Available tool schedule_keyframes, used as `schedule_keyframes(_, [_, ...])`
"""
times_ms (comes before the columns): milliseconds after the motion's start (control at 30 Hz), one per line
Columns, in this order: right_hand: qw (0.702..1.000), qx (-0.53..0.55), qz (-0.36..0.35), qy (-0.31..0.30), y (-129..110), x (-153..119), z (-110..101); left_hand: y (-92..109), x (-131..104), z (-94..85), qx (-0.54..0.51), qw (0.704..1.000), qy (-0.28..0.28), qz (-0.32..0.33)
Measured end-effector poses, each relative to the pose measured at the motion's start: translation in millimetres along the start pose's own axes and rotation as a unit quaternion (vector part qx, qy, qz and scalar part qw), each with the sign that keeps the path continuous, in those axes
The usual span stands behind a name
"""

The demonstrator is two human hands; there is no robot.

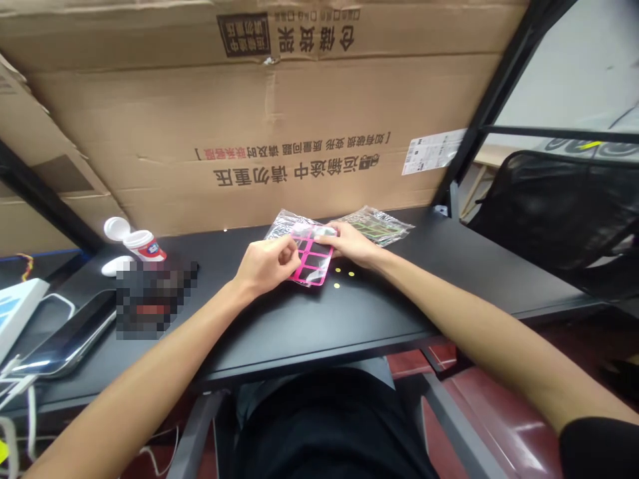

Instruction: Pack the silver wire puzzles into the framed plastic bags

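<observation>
A pink grid card [318,249] with dark squares lies tilted above the black desk, with shiny clear plastic wrapping [283,224] at its upper left. My right hand [352,243] grips the card by its upper right corner, thumb on top and fingers underneath. At the card's left side, my left hand [267,265] is closed, thumb against curled fingers; whatever is between them is hidden. Three small yellow discs [351,273] lie on the desk just right of the card. Behind my right hand rests a clear packet [378,225] with a green grid inside.
An open white tub with a red label [144,246] stands at the left, beside a blurred dark object [154,299]. Further left are a black phone-like device [70,336], a white box [17,313] and cables. A large cardboard sheet [249,100] walls off the back.
</observation>
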State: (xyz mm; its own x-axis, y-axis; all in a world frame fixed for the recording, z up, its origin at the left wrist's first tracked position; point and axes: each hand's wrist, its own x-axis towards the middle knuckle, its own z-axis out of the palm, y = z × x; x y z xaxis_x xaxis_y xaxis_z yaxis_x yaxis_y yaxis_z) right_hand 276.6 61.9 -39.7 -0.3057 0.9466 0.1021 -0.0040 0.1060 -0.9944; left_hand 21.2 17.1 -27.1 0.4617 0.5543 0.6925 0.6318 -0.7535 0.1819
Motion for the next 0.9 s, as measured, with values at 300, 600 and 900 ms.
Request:
schedule_keyframes(300, [0.997, 0.073, -0.035, -0.016, -6, -4, 2, 6, 1, -4.5, -0.036, 0.999, -0.009, 0.017])
schedule_keyframes(600, [0.997, -0.053, -0.061, 0.002, -2, 0, -7, 7, 10, -15.0, 0.043, 0.997, 0.028, -0.049])
schedule_keyframes(900, [0.995, 0.038, -0.029, -0.082, -4, -5, -1, -28, 7, -1.2, -0.318, 0.875, 0.021, -0.364])
